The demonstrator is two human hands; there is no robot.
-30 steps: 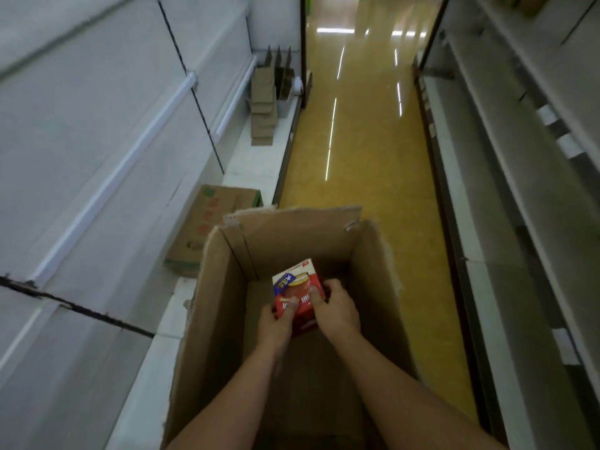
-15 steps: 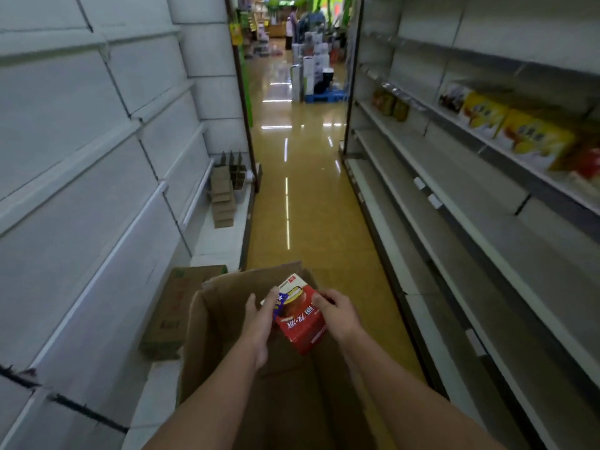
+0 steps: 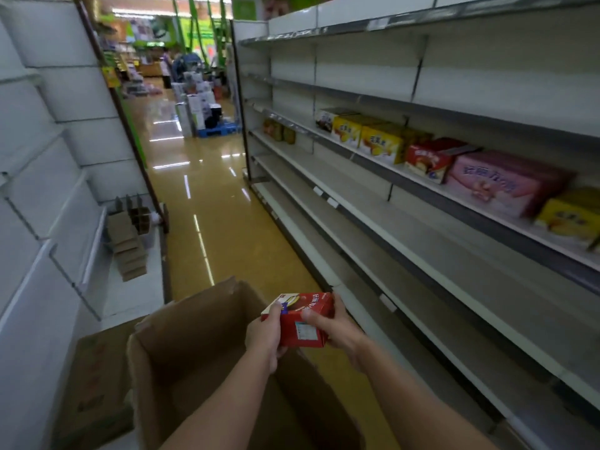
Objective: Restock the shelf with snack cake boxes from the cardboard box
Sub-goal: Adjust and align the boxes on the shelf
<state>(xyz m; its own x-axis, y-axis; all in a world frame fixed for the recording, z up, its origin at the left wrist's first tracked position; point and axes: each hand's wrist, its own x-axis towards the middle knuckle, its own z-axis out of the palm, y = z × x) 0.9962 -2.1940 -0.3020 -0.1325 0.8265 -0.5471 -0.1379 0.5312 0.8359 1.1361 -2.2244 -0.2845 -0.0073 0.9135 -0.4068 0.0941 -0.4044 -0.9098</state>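
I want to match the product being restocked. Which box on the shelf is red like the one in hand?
The red box between the yellow boxes and the pink box; it alone matches the held box.

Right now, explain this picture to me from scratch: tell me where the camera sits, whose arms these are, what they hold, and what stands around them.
There is no machine here. The camera is worn on a person's head and looks forward and down, so the two bare arms at the bottom are that person's own. The left hand and the right hand together hold a small red snack cake box, with fingers curled round its sides. Just below and to the left stands a large open brown cardboard box, on the glossy yellow shop floor. To the right runs a long grey metal shelf unit, mostly bare. One level carries yellow boxes, a red box and a pink box.
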